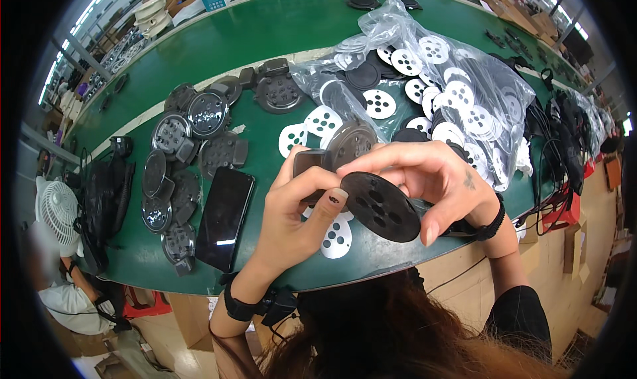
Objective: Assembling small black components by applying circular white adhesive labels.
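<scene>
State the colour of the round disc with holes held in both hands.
Black; the disc shows best in the head view.

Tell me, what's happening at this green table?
A person holds a round black disc with holes between both hands: the left hand pinches it with thumb and fingers, and the right hand curls over its top edge. Behind the disc the hands also hold a dark round part with a boxy end. On the green table lie a clear bag of white perforated discs, a row of finished black parts and a black phone.
</scene>
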`<state>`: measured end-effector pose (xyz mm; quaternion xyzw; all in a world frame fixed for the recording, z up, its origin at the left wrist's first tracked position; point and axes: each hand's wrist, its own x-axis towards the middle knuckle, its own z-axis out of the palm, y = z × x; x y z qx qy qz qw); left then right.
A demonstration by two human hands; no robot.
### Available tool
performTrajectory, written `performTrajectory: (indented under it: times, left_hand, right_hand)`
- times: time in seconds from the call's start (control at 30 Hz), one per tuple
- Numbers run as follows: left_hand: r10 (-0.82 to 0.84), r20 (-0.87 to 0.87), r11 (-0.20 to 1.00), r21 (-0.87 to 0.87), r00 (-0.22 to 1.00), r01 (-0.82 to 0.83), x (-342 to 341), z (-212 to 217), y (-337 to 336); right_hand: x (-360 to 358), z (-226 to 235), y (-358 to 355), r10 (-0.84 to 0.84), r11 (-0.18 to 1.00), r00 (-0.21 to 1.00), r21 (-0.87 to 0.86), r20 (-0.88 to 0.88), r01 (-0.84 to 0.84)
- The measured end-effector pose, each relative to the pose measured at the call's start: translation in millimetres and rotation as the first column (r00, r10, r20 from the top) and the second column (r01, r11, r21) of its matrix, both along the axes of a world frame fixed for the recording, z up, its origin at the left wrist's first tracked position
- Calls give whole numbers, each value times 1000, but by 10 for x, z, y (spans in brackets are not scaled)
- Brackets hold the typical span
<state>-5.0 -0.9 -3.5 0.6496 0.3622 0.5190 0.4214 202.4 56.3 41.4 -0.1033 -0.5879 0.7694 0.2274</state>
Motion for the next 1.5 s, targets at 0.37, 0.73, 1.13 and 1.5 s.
performTrajectory:
  times: [0.37, 0.73, 1.13, 1.5]
  left_hand:
    - [-50, 109, 992, -111, 993, 62, 29, 47, -23]
    - [15, 381, 996, -84, 924, 19, 50, 45, -15]
    - [211, 411, 974, -162, 887, -157, 76, 128, -57]
    - [118, 365, 992, 4, 923, -128, 67, 78, -36]
  right_hand:
    - [-36, -80, 42, 217, 976, 976, 0, -18, -217]
    - [-16, -195, 88, 41, 998, 970, -40, -238, -53]
    - [34, -180, 146, -183, 980, 967, -116, -179, 164]
    - [-27, -127, 126, -437, 898, 896, 13, -77, 439]
